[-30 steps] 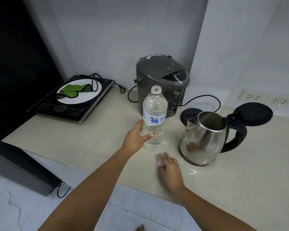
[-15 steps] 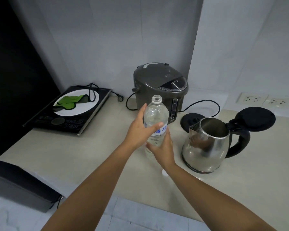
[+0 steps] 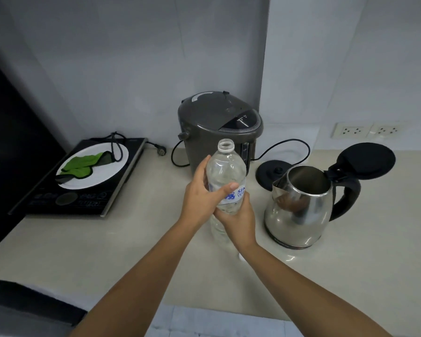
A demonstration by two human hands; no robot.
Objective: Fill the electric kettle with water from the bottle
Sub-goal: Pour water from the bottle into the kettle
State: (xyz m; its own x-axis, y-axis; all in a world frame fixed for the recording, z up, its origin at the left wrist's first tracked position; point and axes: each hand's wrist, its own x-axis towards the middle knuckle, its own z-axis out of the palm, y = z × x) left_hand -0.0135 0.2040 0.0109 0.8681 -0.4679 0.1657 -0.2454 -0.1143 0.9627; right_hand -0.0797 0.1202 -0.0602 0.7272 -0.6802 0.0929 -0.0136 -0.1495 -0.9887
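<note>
The worktop carried the electric kettle, which stood upright off its base with its lid swung fully open and its mouth facing upward. The bottle, uncapped and upright with its long axis near vertical, was held just left of the kettle, apart from it. The left hand was wrapped round the bottle's upper body, thumb across the label; the right hand clasped it lower down. The right hand lay nearer the kettle. In judgement, pouring required carrying the bottle rightward and tipping its neck over the open mouth.
</note>
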